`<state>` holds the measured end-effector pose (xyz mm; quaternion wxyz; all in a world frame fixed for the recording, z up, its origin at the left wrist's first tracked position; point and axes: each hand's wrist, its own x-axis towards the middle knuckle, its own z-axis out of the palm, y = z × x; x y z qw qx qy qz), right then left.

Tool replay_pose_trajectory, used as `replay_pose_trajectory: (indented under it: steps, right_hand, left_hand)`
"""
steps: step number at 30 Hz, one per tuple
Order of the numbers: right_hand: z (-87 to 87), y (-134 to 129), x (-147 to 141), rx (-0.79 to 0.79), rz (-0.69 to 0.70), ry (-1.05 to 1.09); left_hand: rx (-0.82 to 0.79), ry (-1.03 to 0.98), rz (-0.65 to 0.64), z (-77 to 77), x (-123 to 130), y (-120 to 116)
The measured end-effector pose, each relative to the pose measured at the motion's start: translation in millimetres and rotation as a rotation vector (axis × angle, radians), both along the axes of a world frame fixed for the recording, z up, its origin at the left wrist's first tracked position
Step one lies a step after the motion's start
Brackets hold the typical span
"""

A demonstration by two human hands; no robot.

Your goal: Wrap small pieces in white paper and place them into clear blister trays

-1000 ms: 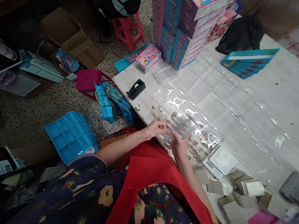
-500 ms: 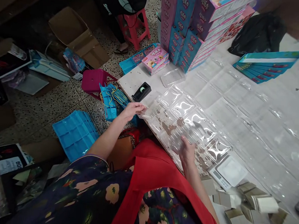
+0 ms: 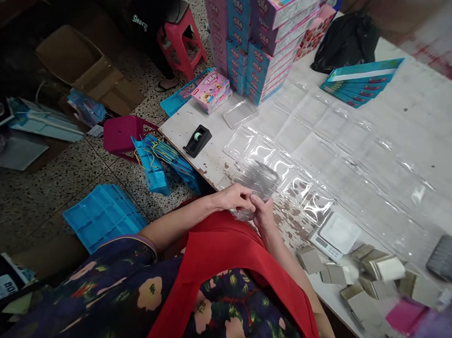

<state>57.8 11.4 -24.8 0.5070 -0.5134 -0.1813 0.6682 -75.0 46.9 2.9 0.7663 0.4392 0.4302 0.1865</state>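
Observation:
Close together at the table's near edge, my left hand [image 3: 235, 197] and my right hand [image 3: 263, 212] both grip a bundle of clear plastic trays [image 3: 261, 179], blurred by motion. The fingers of my left hand are pinched on its near side; my right hand wraps its right side. Beyond them, a row of clear plastic trays [image 3: 283, 167] lies on the worn white table [image 3: 415, 134]. A black tape dispenser [image 3: 197, 141] stands to the left of the trays. To the right of my hands is a white scale [image 3: 337, 234].
Stacked pink and blue boxes [image 3: 266, 64], a black bag [image 3: 346, 41] and fanned blue cards [image 3: 363, 83] are at the back. Grey card pieces [image 3: 372, 280] lie at right. Blue trays [image 3: 102, 215] and a magenta stool [image 3: 123, 134] stand left, with a seated person [image 3: 152, 37] beyond.
My left hand has moved right and my right hand slightly left, so they now meet. The clear trays between them have been lifted and gathered. The view has shifted right.

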Motion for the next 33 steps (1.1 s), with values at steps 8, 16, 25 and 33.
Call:
replay_pose_trajectory:
  steps: [8,16,25,33]
  right_hand:
    - [-10.4,-3,17,-0.117,-0.101,0.158]
    - [-26.3,2,41,-0.165,-0.246,0.133]
    - [-32.7,6,72,-0.143,-0.249,0.061]
    - [-27.1,4,65,-0.189,-0.222,0.057]
  left_hand:
    - [-0.181,-0.284,0.12,13.0,-11,12]
    - [0.041,-0.084,0.504,22.2,-94,32]
    - [-0.298,0.108,0.55,-102.5,-190,46]
    - [-0.301,0.138,0.611,-145.8,-147,76]
